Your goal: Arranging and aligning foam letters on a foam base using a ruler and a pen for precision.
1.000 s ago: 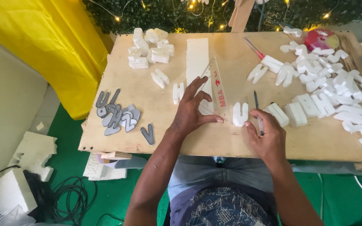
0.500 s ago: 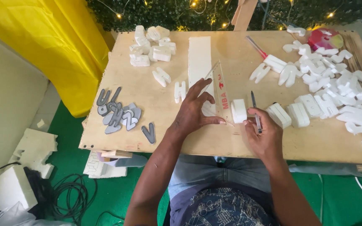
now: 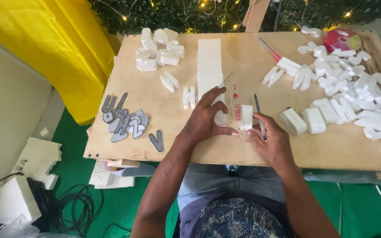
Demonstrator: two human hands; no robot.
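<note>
My left hand (image 3: 206, 119) presses flat on a clear plastic ruler (image 3: 233, 103) that lies over a white foam strip (image 3: 210, 66) on the wooden table (image 3: 173, 145). Just right of the ruler, my right hand (image 3: 272, 143) holds a dark pen (image 3: 258, 112), its tip pointing away from me. A small white foam block (image 3: 246, 117) stands between the two hands, against the ruler's edge.
Grey foam letters (image 3: 124, 123) lie at the left of the table. White foam letters are heaped at the back left (image 3: 157, 55) and spread across the right side (image 3: 353, 88). A red round object (image 3: 341, 39) sits at the far right; a yellow cloth (image 3: 45, 48) hangs at left.
The small foam block has shifted left, up against the ruler. My right hand has moved in closer to it with the pen. My left hand stays on the ruler.
</note>
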